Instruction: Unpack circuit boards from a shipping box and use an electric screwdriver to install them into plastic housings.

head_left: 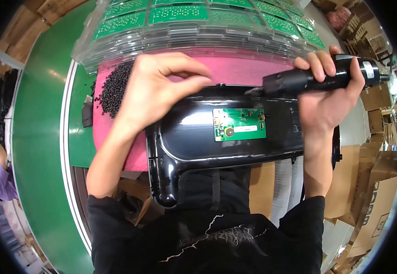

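Head view. Nearest the camera, a glossy black plastic housing (235, 137) lies across the pink mat (116, 132), its near edge overhanging the worktop (77, 132) toward the person; a small green circuit board (239, 124) sits at its centre. The right hand (328, 98) is clamped around a black electric screwdriver (321, 78), its tip at the housing's far edge. The left hand (162, 89) hovers over the left end, fingertips pinched together. Black screws (114, 89) lie piled just left; trays of green boards (198, 23) crowd the far edge.

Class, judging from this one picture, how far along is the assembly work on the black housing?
Done: a green circuit board already sits inside the black housing. In hand: the right hand holds an electric screwdriver at the housing's upper edge, where the left hand pinches. Left: trays of boards wait behind; fastened screws cannot be seen.
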{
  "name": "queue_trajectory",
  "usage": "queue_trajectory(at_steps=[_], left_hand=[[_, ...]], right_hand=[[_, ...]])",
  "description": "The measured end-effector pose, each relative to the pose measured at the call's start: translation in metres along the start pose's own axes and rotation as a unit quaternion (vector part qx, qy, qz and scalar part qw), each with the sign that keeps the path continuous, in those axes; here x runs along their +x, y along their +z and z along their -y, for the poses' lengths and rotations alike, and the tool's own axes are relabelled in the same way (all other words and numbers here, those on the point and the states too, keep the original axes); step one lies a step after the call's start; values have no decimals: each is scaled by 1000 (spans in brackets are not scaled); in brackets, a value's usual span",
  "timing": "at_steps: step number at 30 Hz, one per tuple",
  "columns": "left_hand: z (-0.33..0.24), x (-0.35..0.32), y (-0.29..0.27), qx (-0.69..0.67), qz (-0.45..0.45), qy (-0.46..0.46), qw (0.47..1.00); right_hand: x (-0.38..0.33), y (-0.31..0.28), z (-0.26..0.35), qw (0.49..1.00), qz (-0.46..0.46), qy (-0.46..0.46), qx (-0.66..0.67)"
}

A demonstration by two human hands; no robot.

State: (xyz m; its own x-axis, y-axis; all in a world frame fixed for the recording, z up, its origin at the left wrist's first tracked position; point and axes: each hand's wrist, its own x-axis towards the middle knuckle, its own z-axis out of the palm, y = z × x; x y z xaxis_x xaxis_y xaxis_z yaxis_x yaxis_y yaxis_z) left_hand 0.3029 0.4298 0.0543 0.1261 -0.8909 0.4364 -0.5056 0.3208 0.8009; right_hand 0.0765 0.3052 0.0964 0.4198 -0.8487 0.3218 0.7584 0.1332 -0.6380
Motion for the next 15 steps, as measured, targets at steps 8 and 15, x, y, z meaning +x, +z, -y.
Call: queue_trajectory(at_steps=[8, 15], left_hand=[[-7, -11, 24, -150, 30, 114, 982], [-4, -16, 22, -72, -6, 50, 996]], right_hand=[[-31, 35, -20, 996, 51, 17, 73], [-39, 35, -10, 985, 162, -60, 22]])
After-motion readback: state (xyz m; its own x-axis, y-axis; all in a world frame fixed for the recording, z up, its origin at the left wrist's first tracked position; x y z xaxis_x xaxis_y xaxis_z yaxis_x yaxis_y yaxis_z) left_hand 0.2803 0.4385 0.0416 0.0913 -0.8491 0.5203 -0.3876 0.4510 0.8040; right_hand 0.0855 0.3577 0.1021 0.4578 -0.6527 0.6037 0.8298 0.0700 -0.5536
